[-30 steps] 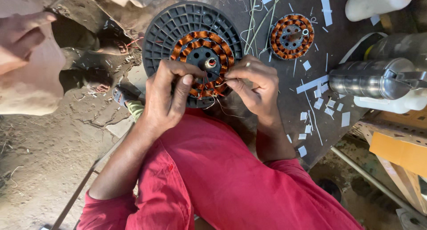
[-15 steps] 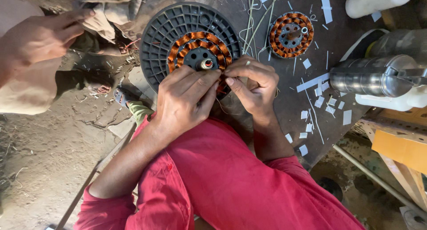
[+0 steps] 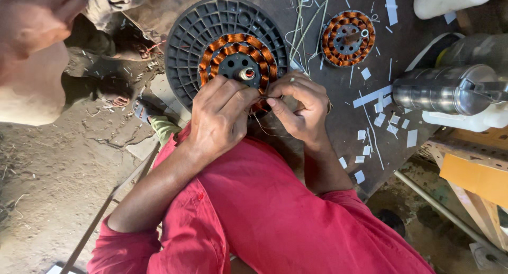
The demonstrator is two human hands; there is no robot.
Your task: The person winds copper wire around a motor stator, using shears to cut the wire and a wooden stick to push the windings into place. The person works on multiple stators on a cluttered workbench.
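Both our left hand (image 3: 219, 118) and right hand (image 3: 299, 107) pinch thin wire (image 3: 269, 97) at the copper-wound stator's (image 3: 235, 57) 5 o'clock edge.

The left hand (image 3: 219, 115) and right hand (image 3: 296, 107) cover the near arc of the copper-wound stator (image 3: 238, 59), hiding its lower coils and the spot where the fingertips meet; whether they pinch a thin wire there is too fine to tell. The black ribbed disc (image 3: 193, 46) beneath is cut by the top edge and partly masked by the hands. A metal cylinder (image 3: 450, 88) runs off the right edge. Another person's hand (image 3: 37, 20), blurred, is cropped at the upper left corner.
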